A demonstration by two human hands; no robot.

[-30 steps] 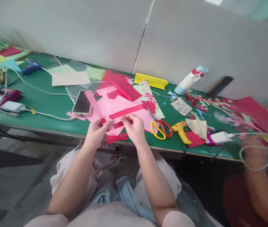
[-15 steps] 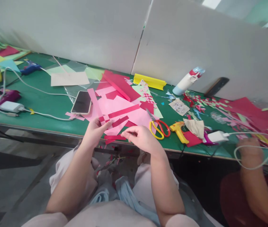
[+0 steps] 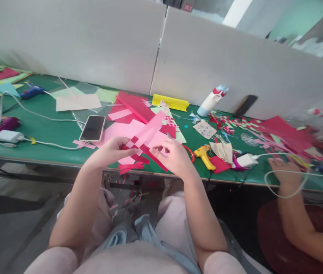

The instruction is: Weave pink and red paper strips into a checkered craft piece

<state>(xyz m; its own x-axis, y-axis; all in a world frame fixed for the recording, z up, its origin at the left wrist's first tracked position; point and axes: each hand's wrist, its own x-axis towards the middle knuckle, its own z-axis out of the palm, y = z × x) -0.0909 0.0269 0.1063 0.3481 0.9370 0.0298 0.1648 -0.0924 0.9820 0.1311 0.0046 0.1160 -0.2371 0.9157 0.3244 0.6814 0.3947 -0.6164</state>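
Note:
My left hand point(image 3: 108, 153) pinches a small woven piece of pink and red paper strips point(image 3: 134, 142) between thumb and fingers. From it a long pink strip point(image 3: 151, 127) points up and to the right, and a red strip point(image 3: 159, 163) runs down to the right. My right hand point(image 3: 173, 156) has its thumb and fingers curled together, the tips right at the red strip; whatever they pinch is hidden. Loose red strips point(image 3: 131, 166) lie under the woven piece. Behind my right hand, scissors point(image 3: 189, 153) are mostly covered, with part of a red handle showing.
Pink paper sheets point(image 3: 116, 130) spread over the green table point(image 3: 50, 131). A phone point(image 3: 93, 128) lies left; a yellow glue gun point(image 3: 205, 156), cloth scrap point(image 3: 221, 150) and bottle point(image 3: 213, 100) are right. A co-worker's hand point(image 3: 285, 173) rests on the table edge, near a white cable.
The woven strips have turned, the pink strip swinging from upper left to upper right. My right hand has moved up against them, covering more of the scissors. The camera view has shifted.

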